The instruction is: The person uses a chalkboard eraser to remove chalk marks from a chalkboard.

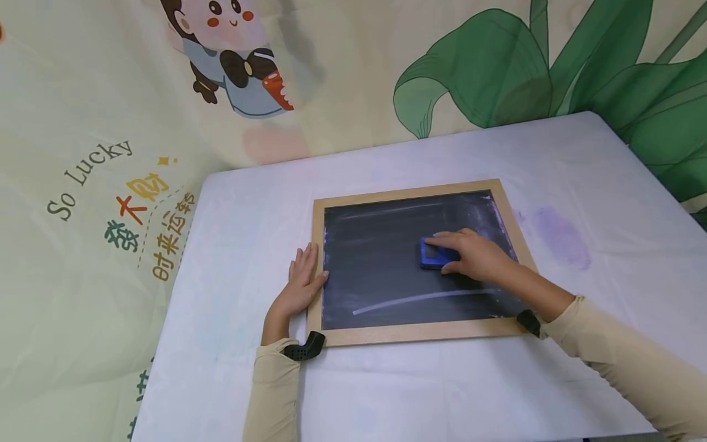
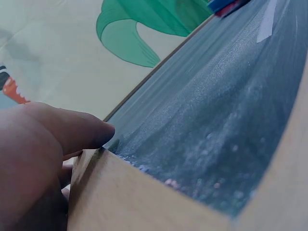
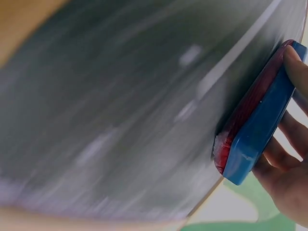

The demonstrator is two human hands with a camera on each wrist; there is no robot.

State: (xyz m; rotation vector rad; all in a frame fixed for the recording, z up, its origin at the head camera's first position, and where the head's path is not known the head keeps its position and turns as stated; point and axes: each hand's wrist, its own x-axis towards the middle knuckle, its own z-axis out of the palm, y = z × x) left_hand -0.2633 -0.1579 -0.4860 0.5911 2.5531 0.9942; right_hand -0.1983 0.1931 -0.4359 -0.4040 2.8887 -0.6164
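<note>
A small chalkboard (image 1: 375, 258) in a light wooden frame lies on the table, with a pale chalk line (image 1: 420, 298) across its lower part. My right hand (image 1: 477, 255) grips a blue eraser (image 1: 431, 261) between thumb and fingers, right of the board's middle and above the line. In the right wrist view, the eraser's red pad (image 3: 250, 106) faces the board. At the frame's left side rests my left hand (image 1: 298, 285), its fingers straight along the outer edge. The left thumb (image 2: 86, 130) reaches over the wood to the black surface.
The table wears a white cloth (image 1: 375, 393) with a purple smudge (image 1: 560, 236) right of the board. Behind it hangs a printed curtain (image 1: 353, 73) with cartoon and leaf designs. Black wrist cameras sit beside the board's lower corners.
</note>
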